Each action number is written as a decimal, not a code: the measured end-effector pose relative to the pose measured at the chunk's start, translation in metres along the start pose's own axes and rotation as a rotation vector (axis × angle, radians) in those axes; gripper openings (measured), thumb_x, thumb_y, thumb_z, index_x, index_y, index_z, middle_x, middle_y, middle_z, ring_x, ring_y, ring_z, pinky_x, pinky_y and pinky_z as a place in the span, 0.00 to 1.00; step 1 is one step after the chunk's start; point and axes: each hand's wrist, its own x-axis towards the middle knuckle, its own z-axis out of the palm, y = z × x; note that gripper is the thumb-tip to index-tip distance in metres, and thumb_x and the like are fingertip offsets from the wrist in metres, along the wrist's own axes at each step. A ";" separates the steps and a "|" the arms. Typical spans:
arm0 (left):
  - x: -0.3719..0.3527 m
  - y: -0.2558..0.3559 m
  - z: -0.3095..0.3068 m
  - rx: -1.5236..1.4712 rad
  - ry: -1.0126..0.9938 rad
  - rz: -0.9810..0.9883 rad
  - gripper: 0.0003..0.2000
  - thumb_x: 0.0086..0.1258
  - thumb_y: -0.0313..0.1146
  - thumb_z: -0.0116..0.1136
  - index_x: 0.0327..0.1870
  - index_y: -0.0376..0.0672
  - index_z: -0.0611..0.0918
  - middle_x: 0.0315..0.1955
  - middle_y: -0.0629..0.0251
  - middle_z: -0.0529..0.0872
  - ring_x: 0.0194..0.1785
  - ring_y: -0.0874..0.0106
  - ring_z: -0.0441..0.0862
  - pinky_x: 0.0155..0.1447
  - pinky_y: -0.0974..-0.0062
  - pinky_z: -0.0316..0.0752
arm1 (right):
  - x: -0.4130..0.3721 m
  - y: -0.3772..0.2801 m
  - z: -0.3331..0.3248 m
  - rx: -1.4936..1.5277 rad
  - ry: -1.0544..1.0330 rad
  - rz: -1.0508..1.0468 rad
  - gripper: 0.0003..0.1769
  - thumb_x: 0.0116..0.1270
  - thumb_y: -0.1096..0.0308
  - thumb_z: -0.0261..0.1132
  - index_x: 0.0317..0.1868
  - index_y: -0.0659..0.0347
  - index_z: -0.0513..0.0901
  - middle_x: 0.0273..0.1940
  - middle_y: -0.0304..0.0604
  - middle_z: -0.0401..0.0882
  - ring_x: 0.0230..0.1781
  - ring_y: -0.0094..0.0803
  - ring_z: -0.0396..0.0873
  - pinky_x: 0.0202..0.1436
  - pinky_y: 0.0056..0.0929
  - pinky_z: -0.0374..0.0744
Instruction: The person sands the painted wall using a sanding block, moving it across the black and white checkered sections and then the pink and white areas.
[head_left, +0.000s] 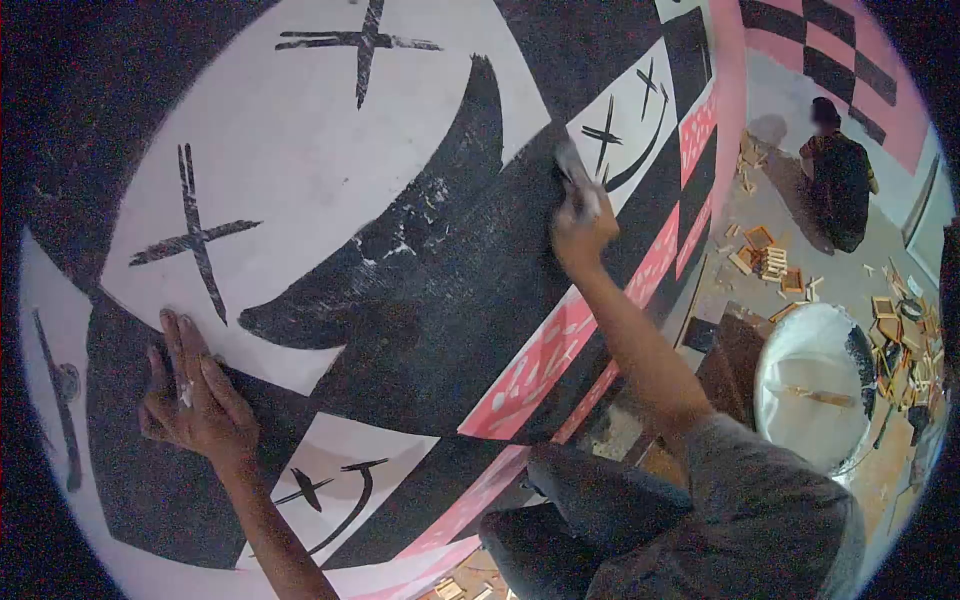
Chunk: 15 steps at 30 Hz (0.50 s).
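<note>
Head view: the left hand (200, 405) lies on the big flat wall painted black, white and pink (430, 290). Its fingers point up and are a bit spread, it holds nothing, and it has a white smear on it. Its bare arm comes up from the bottom edge. The right hand (583, 225) is higher up, with its arm reaching up and left from a grey sleeve (760, 500). It is closed round a small pale thing (577, 170), which is at the black paint just beside a white patch with a drawn smile (620, 130).

The hands are well apart, with black and white paint between them. Bent legs in dark trousers (600, 495) are under the right arm, near the wall's low edge. Past that arm, a round white tub (768, 385) stands on the floor (735, 215) with a stick (815, 397) across it. Bits of wood (772, 262) lie near it, and another person in dark clothes (840, 180) is low down farther off.

The small pale thing is blurry, and the fingers hide part of it. Black corners cut off the view, and the left forearm covers some of the lower smile.
</note>
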 end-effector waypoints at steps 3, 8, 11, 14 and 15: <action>-0.001 0.001 -0.002 0.000 -0.023 0.001 0.18 0.79 0.39 0.37 0.64 0.56 0.76 0.66 0.81 0.73 0.64 0.71 0.71 0.64 0.67 0.53 | -0.075 0.068 -0.034 -0.179 -0.097 0.270 0.16 0.59 0.73 0.62 0.49 0.62 0.83 0.39 0.55 0.82 0.40 0.50 0.82 0.45 0.41 0.78; 0.000 0.002 -0.004 -0.030 -0.044 -0.030 0.18 0.79 0.39 0.37 0.65 0.58 0.75 0.66 0.81 0.72 0.64 0.71 0.71 0.65 0.66 0.52 | -0.076 0.046 -0.038 -0.316 -0.174 0.617 0.14 0.64 0.62 0.63 0.45 0.62 0.85 0.36 0.55 0.84 0.38 0.51 0.83 0.42 0.40 0.78; -0.001 0.003 -0.003 -0.042 -0.047 -0.023 0.19 0.79 0.40 0.36 0.65 0.57 0.75 0.67 0.81 0.72 0.64 0.70 0.71 0.66 0.64 0.51 | -0.044 -0.016 -0.005 -0.161 0.021 0.387 0.14 0.65 0.62 0.63 0.43 0.64 0.85 0.37 0.55 0.84 0.37 0.50 0.83 0.40 0.39 0.78; -0.001 0.002 -0.002 0.024 -0.062 -0.035 0.19 0.79 0.41 0.35 0.65 0.55 0.75 0.67 0.80 0.72 0.64 0.69 0.71 0.67 0.63 0.51 | -0.017 -0.068 0.006 0.014 -0.049 0.170 0.11 0.59 0.70 0.66 0.43 0.61 0.85 0.41 0.53 0.84 0.40 0.48 0.83 0.44 0.36 0.79; -0.001 0.002 -0.002 0.022 -0.057 -0.027 0.19 0.79 0.41 0.36 0.65 0.56 0.75 0.66 0.80 0.72 0.63 0.69 0.71 0.65 0.64 0.51 | -0.008 -0.079 0.008 0.107 -0.056 0.038 0.12 0.57 0.73 0.66 0.44 0.61 0.85 0.42 0.52 0.84 0.41 0.48 0.83 0.46 0.36 0.79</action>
